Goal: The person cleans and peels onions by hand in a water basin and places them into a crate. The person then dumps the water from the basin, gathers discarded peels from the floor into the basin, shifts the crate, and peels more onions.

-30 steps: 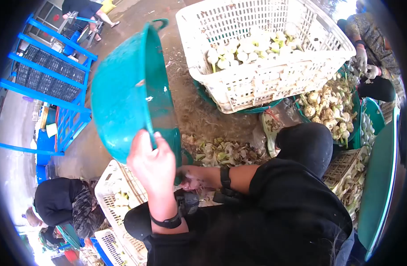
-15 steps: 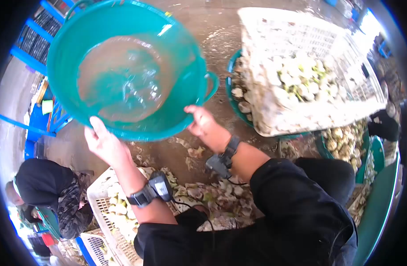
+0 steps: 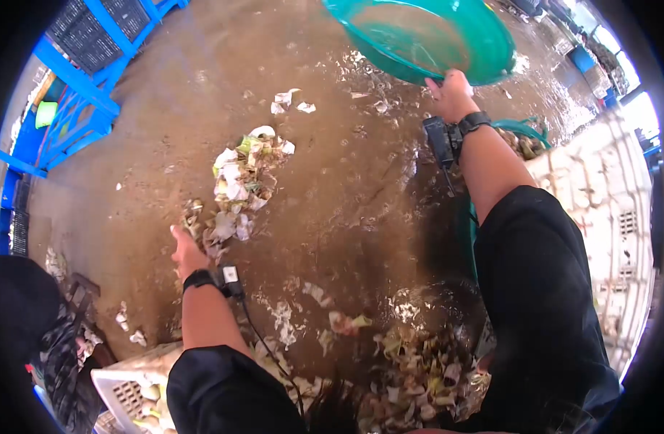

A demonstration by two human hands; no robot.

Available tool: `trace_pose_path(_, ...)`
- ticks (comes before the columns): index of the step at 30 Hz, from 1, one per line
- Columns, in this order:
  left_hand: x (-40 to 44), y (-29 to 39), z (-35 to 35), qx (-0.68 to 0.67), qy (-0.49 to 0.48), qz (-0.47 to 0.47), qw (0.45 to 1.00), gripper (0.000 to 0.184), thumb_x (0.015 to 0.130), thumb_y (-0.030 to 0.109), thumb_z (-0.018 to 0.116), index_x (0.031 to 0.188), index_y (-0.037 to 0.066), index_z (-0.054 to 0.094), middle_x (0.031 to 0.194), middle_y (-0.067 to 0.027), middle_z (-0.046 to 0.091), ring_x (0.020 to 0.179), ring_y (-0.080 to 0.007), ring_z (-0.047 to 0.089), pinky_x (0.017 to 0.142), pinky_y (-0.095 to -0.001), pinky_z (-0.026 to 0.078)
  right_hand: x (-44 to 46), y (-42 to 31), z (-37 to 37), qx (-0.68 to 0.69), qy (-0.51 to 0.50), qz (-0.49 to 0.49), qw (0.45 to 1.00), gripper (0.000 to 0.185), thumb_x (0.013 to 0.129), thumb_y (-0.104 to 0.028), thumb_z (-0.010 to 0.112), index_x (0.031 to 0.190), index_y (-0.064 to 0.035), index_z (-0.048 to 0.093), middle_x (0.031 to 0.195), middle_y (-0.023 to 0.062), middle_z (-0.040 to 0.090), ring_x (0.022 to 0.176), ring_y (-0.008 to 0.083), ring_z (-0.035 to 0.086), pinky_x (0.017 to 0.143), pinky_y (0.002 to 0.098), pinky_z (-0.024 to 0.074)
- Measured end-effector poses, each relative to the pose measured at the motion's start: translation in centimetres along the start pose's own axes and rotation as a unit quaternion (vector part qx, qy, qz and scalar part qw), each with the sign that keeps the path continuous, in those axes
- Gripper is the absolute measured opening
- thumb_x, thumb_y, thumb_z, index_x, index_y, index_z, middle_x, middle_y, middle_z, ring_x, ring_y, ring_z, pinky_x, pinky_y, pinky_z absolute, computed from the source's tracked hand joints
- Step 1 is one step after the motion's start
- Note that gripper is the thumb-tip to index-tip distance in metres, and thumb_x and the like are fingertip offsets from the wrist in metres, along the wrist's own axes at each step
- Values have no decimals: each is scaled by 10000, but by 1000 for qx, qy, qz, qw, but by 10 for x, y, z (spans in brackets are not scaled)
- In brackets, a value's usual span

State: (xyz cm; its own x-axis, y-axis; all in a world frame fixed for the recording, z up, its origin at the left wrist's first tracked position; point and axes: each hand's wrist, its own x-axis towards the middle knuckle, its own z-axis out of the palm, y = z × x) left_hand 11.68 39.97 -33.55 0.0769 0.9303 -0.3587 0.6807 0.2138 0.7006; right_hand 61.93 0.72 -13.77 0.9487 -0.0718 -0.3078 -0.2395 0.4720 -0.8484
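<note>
My right hand (image 3: 451,92) grips the near rim of a green tub (image 3: 484,36) at the top of the view, right of centre. The tub is tilted, its brownish inside partly showing and its far part cut off by the frame. On the left, my left hand (image 3: 188,253) is held low over the wet floor, fingers apart, with nothing in it. A small heap of pale peelings (image 3: 234,181) lies on the floor just beyond that hand.
A white crate (image 3: 599,210) stands at the right, with a tub's green rim beside it. Another white crate (image 3: 118,394) holds bulbs at the lower left, near a person in dark clothes (image 3: 21,304). A blue metal frame (image 3: 75,79) stands upper left. Peelings (image 3: 419,376) lie at the bottom.
The green tub has moved right and away, now held only by my right hand. My left hand has let go of it and is lower. The view has turned left.
</note>
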Motion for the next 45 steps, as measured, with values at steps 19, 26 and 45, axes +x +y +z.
trace_pose_path(19,-45,63,55,275,226,-101,929,800,749,731,273,1358,214,249,1418,-181,139,1321,-317,91,1022,-541,75,79,-5,23,-863,6,-278,422,346,772,-364,574,1033,-136,575,1016,100,598,968,304,557,778,408,462)
trace_pose_path(26,-37,64,62,325,248,-92,908,827,728,738,309,1359,205,248,1408,-194,167,1321,-306,107,1022,-506,118,121,20,35,-825,-3,-311,472,343,823,-453,475,984,-182,611,1050,132,584,956,321,562,803,421,448)
trace_pose_path(45,-50,117,132,202,-39,257,944,614,736,570,499,1251,239,457,1414,-21,241,1330,-252,97,1060,-443,3,-100,119,112,-743,-380,-407,371,367,838,-476,434,911,-168,621,821,115,621,799,300,595,696,419,483)
